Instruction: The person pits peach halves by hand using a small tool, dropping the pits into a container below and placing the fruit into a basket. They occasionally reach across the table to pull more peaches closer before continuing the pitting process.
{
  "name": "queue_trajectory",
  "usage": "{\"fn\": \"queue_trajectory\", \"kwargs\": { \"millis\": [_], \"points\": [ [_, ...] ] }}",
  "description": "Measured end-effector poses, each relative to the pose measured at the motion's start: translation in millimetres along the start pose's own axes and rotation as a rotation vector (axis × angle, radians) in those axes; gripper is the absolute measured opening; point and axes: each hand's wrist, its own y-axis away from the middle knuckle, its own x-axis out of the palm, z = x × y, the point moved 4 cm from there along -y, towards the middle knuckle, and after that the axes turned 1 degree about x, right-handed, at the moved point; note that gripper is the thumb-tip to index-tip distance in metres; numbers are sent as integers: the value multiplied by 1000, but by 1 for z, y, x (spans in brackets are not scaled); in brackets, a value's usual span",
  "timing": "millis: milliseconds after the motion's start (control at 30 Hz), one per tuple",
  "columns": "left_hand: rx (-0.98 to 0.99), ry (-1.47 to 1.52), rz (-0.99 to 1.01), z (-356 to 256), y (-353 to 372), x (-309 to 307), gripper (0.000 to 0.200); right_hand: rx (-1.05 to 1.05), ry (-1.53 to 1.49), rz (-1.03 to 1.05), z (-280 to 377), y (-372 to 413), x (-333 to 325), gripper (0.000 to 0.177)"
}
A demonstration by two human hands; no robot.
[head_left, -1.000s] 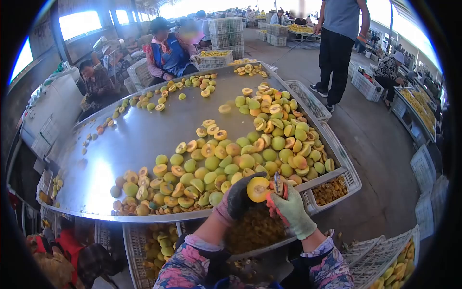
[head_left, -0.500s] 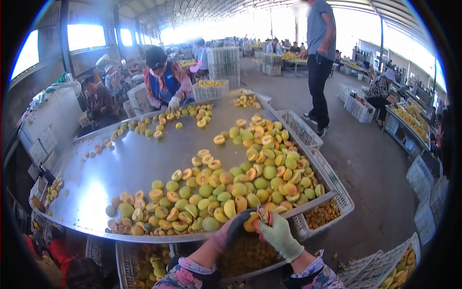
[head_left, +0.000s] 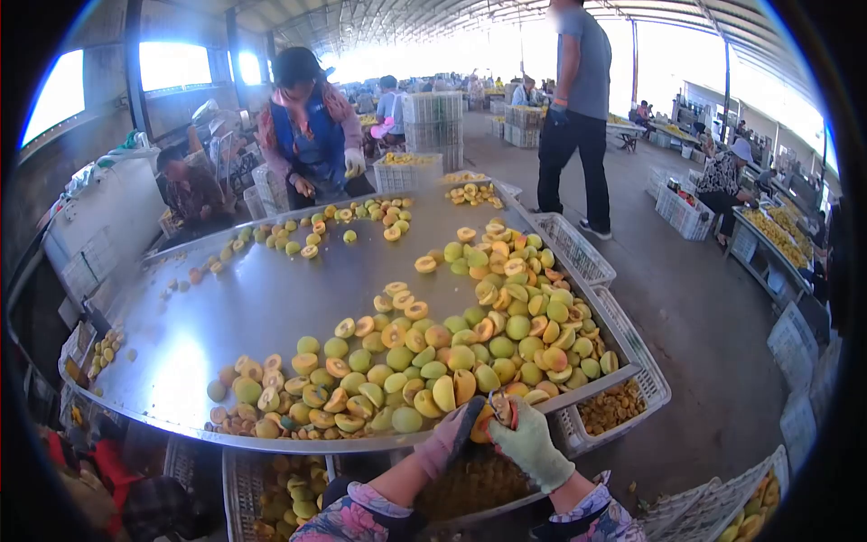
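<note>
At the near edge of the metal table (head_left: 262, 294), my left hand (head_left: 450, 437), in a pink and dark glove, holds a cut yellow fruit half (head_left: 482, 425). My right hand (head_left: 531, 444), in a pale green glove with red at the fingers, grips a small metal tool (head_left: 498, 405) against the fruit. The tool is partly hidden by the fingers. Just beyond both hands lies a large heap of green and orange fruit (head_left: 517, 327), many of them halved. Below them is a container of cut pieces (head_left: 470, 488).
Crates of fruit (head_left: 231, 492) stand under the near edge. A crate of dried-looking pieces (head_left: 652, 378) sits at the right. Across the table a co-worker (head_left: 312, 135) in a blue apron stands; another person (head_left: 578, 99) stands in the aisle.
The co-worker across the table has risen and drawn the gloved hand back from the fruit. The person in the aisle has shifted left. My hands remain together around the fruit.
</note>
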Motion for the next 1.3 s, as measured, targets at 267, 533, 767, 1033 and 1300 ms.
{"fn": "queue_trajectory", "kwargs": {
  "millis": [267,533,767,1033,1300],
  "points": [
    [283,94,133,-11,-7,-19,46,-77,128,77,57,20,-3,21],
    [92,401,74,-12,-7,-17,40,-124,304,97,29,17,1,23],
    [170,146,77,-9,-8,-16,41,-185,443,35,38,19,5,19],
    [656,-845,-150,-4,-6,-30,27,-90,447,144,28,23,19,19],
    [525,-686,-61,-21,-6,-24,26,-51,167,261,12,21,28,22]
  ]
}}
